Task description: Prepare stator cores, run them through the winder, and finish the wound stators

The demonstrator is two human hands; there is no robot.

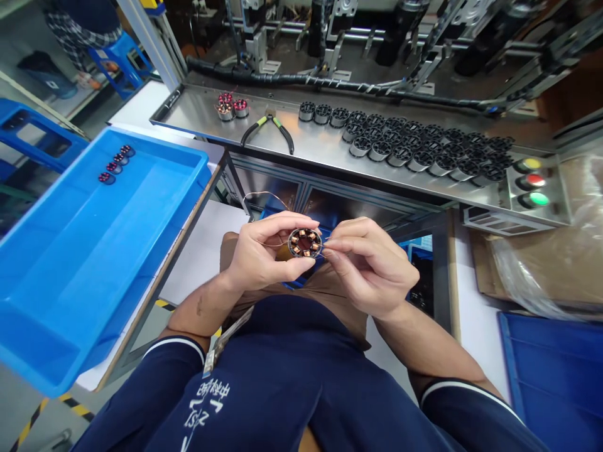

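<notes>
A round motor stator point(305, 243) with copper windings is held above my lap, its open face turned up. My left hand point(264, 248) grips its rim between thumb and fingers. At the stator's right edge, my right hand point(372, 263) pinches a thin copper wire with thumb and forefinger. Another loose copper wire point(264, 193) loops up behind my left hand. On the metal bench beyond lie pliers point(268, 129) with black and green handles, spread apart. Left of them stand several wound stators point(226, 110) with red and copper parts.
Rows of black-topped stator cores point(400, 141) fill the bench's right side, beside a box with yellow, red and green buttons point(534, 182). A blue tray point(117, 232) at left holds several stators. Machinery point(330, 37) stands behind; a blue bin point(556, 376) sits at lower right.
</notes>
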